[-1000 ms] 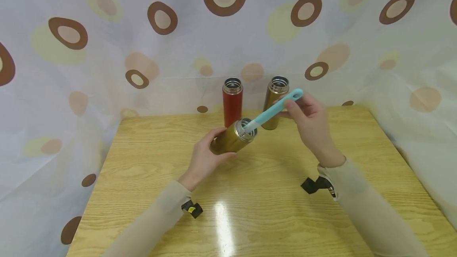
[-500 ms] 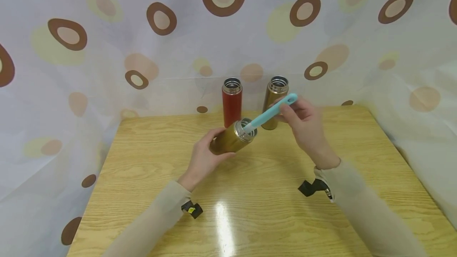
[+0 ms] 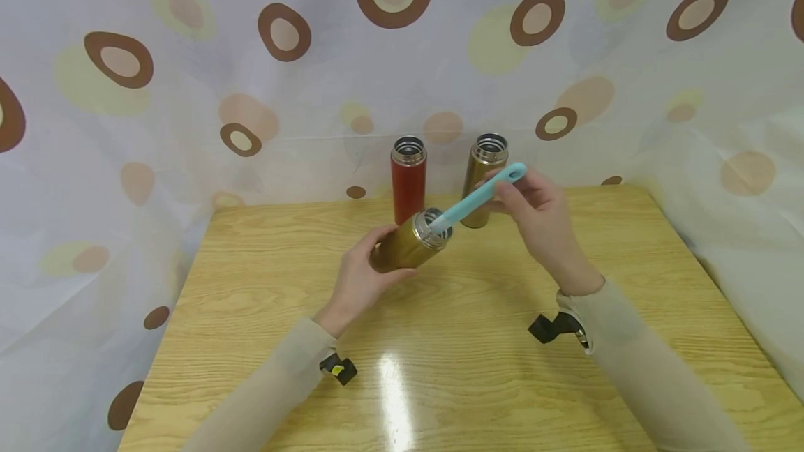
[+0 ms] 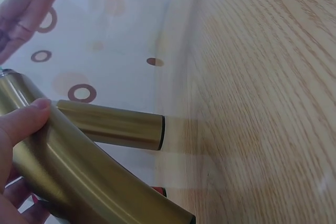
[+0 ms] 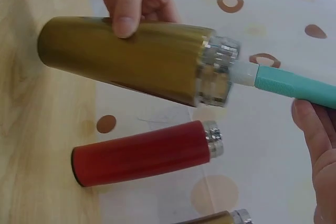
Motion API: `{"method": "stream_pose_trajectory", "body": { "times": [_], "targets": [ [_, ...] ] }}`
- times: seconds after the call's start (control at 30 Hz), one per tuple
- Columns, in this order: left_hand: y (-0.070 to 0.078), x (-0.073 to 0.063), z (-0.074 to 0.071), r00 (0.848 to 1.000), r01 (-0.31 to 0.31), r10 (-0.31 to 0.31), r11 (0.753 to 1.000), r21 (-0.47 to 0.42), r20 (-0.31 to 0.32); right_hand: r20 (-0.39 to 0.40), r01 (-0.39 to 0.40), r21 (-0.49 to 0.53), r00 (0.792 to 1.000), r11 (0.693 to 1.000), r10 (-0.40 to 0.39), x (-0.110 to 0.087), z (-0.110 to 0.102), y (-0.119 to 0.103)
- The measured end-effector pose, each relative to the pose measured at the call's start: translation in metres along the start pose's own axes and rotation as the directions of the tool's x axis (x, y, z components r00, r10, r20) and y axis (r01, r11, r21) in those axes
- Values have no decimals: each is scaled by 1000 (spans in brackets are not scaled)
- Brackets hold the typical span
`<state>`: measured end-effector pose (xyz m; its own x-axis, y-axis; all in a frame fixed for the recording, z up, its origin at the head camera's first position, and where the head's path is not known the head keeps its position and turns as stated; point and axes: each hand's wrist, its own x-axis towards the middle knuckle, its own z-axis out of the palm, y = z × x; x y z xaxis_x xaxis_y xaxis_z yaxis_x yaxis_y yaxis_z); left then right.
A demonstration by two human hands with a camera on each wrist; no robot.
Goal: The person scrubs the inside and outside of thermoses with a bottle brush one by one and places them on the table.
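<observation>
My left hand (image 3: 361, 284) grips a gold thermos flask (image 3: 407, 246) round its body and holds it tilted, mouth up and to the right. A steel threaded neck (image 5: 218, 72) rings the flask's mouth. My right hand (image 3: 541, 225) pinches the turquoise handle of a brush (image 3: 480, 199) between thumb and fingers. The handle has a hanging hole at its top end, and a pale shaft (image 5: 244, 73) runs from it into the flask's mouth. The brush's head is hidden inside the flask.
Behind the held flask a lidless red flask (image 3: 409, 183) stands upright on the wooden table (image 3: 264, 257). Another lidless gold flask (image 3: 479, 166) stands to its right, partly behind my right hand. A patterned cloth (image 3: 339, 89) hangs along the table's back and sides.
My right hand moved the brush down and left, deeper into the flask, then drew it slightly back up and right. The left hand and the gold flask stayed put.
</observation>
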<state>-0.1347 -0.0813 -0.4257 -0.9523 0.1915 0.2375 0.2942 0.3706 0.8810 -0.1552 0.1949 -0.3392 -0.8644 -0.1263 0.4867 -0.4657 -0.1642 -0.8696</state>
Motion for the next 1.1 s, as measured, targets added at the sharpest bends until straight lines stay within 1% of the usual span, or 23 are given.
{"method": "stream_pose_trajectory", "body": {
  "times": [0.07, 0.17, 0.27, 0.37, 0.47, 0.63, 0.73, 0.9, 1.03, 1.1],
  "targets": [
    [-1, 0, -1, 1000, 4, -4, 1000, 1, -3, -18, 29, 44, 999, 999, -28, 4, -3, -4],
    [-3, -1, -2, 1000, 7, -7, 1000, 9, -5, -38, 81, 80, 996, 994, -78, 8, -7, -8],
    [-3, -1, -2, 1000, 7, -6, 999, 33, -4, -47, 96, 107, 995, 990, -92, 9, -7, -8],
    [-3, -1, -2, 1000, -1, 1, 999, 55, -3, -46, 72, 104, 997, 992, -67, 6, -5, -5],
    [-2, -2, -1, 1000, -12, 13, 998, 64, -6, -41, 34, 77, 999, 996, -31, 3, -1, 0],
    [1, -1, 0, 1000, -23, 24, 997, 70, -10, 2, -19, -15, 1000, 1000, 19, -4, 8, 9],
    [2, 0, 2, 1000, -11, 11, 997, 71, -8, 35, -31, -56, 999, 998, 33, -6, 12, 12],
    [3, 0, 3, 1000, 3, -2, 998, 57, -13, 52, -43, -45, 998, 998, 45, -7, 12, 11],
    [1, 0, 2, 1000, 5, -4, 999, 49, -9, 21, -48, -45, 999, 998, 49, -4, 7, 2],
    [1, 0, 2, 1000, 10, -10, 999, 48, -6, -2, -29, -21, 1000, 999, 29, -1, 4, -3]
  ]
}}
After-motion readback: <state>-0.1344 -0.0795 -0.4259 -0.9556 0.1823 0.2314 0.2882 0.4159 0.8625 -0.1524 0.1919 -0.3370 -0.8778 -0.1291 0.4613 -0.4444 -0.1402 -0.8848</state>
